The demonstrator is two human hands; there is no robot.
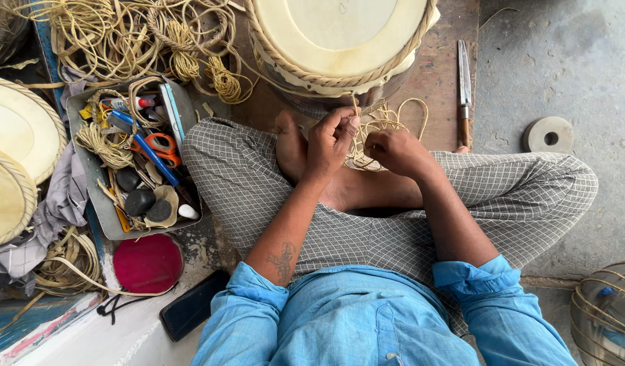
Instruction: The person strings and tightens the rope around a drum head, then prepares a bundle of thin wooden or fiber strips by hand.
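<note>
The left hand (333, 139) pinches the strap (355, 108) rising to the drum (339, 41); the right hand (394, 150) grips the loops (394, 118) beside it

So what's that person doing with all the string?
A person sits cross-legged on the floor with a drum in front of their feet. The left hand pinches a pale cord that runs up to the drum's woven rim, and the right hand grips a tangle of the same cord. A tray of tools sits beside the left knee, and a knife lies on the floor.
</note>
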